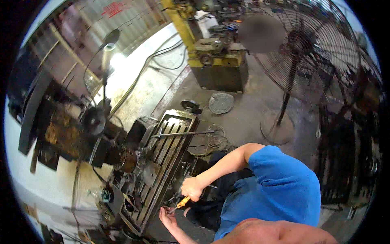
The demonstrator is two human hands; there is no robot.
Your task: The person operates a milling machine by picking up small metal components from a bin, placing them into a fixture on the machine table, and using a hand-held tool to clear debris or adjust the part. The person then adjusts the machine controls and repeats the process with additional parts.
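Note:
My right hand (192, 189) is closed round the end of a screwdriver (184, 201) with a yellow-orange handle. Its thin metal shaft slants down and left toward my left hand (168, 217). That hand is held palm up with its fingers curled at the shaft's tip; what they grip is too small and dark to make out. Both hands are beside the long edge of a slotted metal machine table (172, 144), which is grimy with oil. A long bar (185, 133) lies across the table's far part.
Left of the table stands a dark machine head (61, 130) with a lit lamp (107, 49). A clear bottle (105, 195) is near the table's lower left. Farther off are a yellow-green machine (219, 65), a round mat (221, 103) and a big standing fan (301, 42).

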